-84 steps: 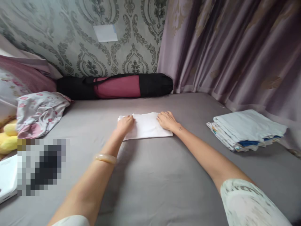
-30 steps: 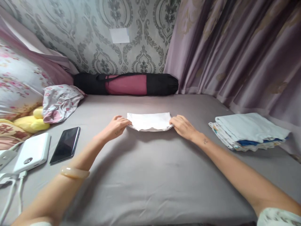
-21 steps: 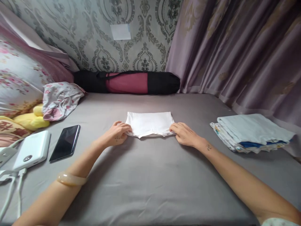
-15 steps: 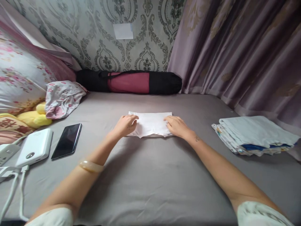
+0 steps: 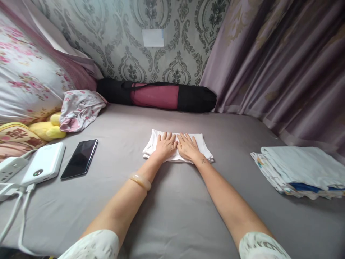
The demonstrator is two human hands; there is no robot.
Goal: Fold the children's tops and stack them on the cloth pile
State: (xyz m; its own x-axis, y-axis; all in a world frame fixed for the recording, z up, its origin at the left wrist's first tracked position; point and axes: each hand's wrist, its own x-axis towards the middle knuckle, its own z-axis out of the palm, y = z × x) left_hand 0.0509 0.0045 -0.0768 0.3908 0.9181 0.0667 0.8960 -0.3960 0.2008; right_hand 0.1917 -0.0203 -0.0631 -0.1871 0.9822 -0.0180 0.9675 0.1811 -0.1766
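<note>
A folded white garment [image 5: 150,144] lies on the grey bed sheet [image 5: 172,201] in front of me; its exact kind is hidden by the folds. My left hand [image 5: 166,145] rests flat on its middle, fingers spread and pointing away from me. Right beside it, my right hand [image 5: 187,146] also lies flat on the cloth with fingers apart. The two hands nearly meet at the thumbs, and neither grips the fabric. Cloth shows on both outer sides of the hands.
To the right sits a stack of folded clothes [image 5: 299,167]. On the left are a black phone [image 5: 80,158], a white power bank [image 5: 44,163] with cables, a power strip [image 5: 12,169], a yellow plush toy [image 5: 44,130] and a crumpled floral cloth [image 5: 82,109]. A black-and-red long bag [image 5: 155,96] lies along the wall.
My hands have moved inward from the garment's two side edges to its middle and flattened out. The fingers were curled at the edges before. The view has shifted slightly.
</note>
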